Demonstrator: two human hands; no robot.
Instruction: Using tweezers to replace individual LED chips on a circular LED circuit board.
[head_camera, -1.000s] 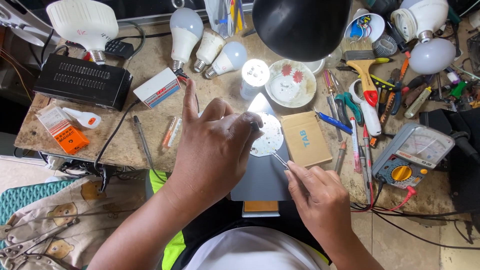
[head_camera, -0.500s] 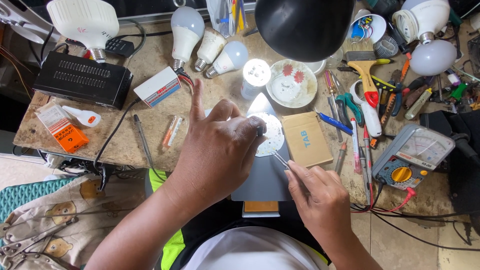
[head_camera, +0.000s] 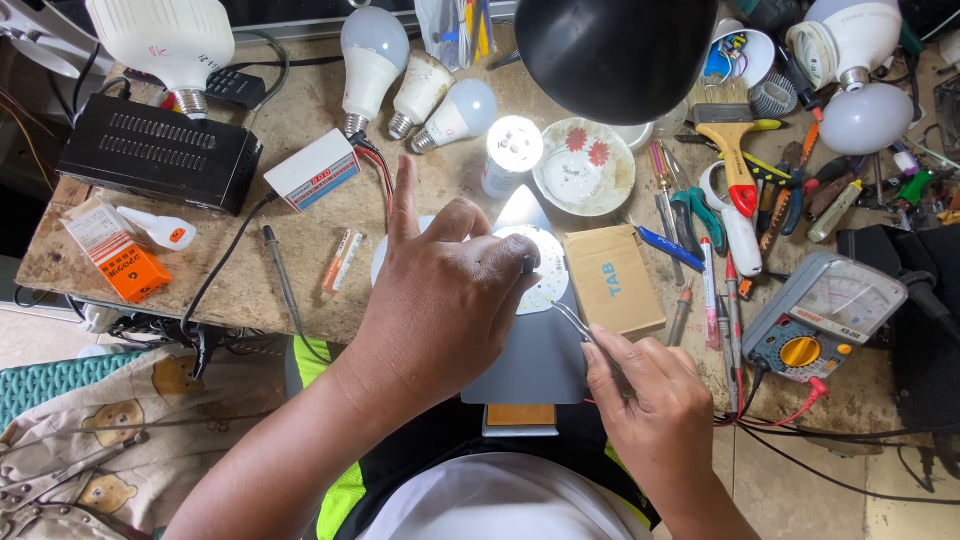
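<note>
Right hand grips tweezers pointing up-left at disc held by left hand.

Thin, shiny metal in the tweezers, pinched in the right hand; matt white in the round board under the left hand, lying on a smooth grey sheet. Rough, stained wood across the workbench, plain brown cardboard in the small box at three o'clock of the board. Glossy black on the lamp shade at twelve o'clock, frosted white plastic on the bulbs at eleven o'clock.
</note>
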